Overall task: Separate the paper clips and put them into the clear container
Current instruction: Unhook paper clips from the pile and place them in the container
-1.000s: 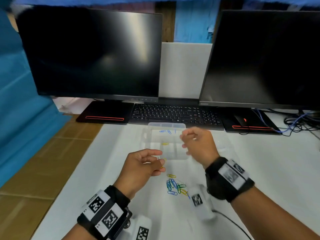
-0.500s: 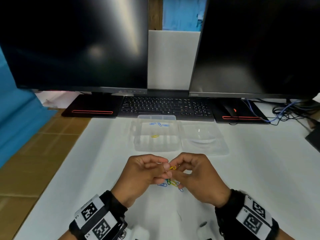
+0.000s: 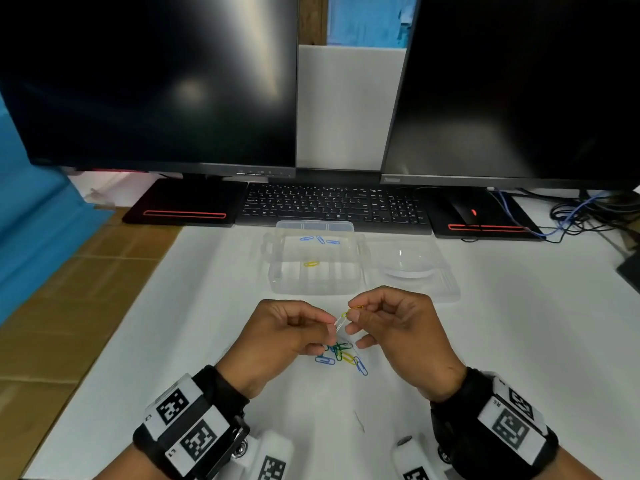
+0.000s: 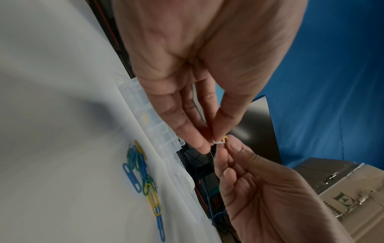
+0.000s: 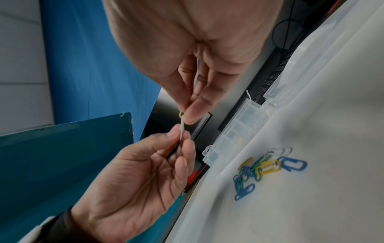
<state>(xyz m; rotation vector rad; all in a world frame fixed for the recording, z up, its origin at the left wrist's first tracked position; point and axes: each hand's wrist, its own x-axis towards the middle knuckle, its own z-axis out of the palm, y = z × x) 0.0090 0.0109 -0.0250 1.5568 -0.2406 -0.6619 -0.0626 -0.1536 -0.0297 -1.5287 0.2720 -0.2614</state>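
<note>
My left hand (image 3: 328,326) pinches a white paper clip (image 3: 340,323) between thumb and fingertips. It is linked to a yellow paper clip (image 3: 352,309), which my right hand (image 3: 354,317) pinches. Both are held above a tangled pile of blue, green and yellow clips (image 3: 341,356) on the white tabletop. In the wrist views, the white clip (image 4: 218,142) meets the yellow clip (image 4: 225,137), and the yellow clip (image 5: 181,114) sits above the white clip (image 5: 182,129). The clear container (image 3: 277,271) stands open just beyond my hands, holding three blue clips (image 3: 320,240) and one yellow clip (image 3: 311,264).
The container's clear lid (image 3: 414,271) lies to its right. A black keyboard (image 3: 332,206), a mouse (image 3: 465,213) and two dark monitors stand behind. Cables (image 3: 581,209) lie at the far right. The brown table edge (image 3: 86,289) shows at the left.
My right hand came back from over the container to meet my left hand above the pile. It took hold of the yellow clip linked to the white one.
</note>
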